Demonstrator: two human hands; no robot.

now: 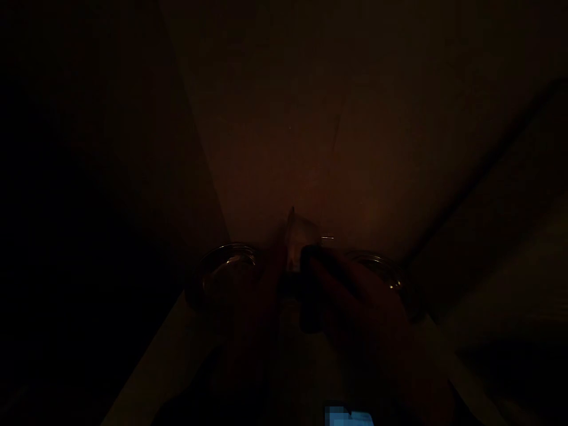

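The view is very dark. My right hand reaches in from the lower right, its fingers closed on a dark, rounded object whose kind I cannot make out. To its left is my left hand, mostly lost in shadow, with its fingers too dim to read. Between the hands stands a pale, faintly lit piece, partly covered by the dark object. A thin bright sliver shows just to its right.
A shiny round dish sits behind my left hand, and another shiny round dish lies behind my right. Both rest on a pale surface in front of a wall. A bluish bright patch shows at the bottom edge.
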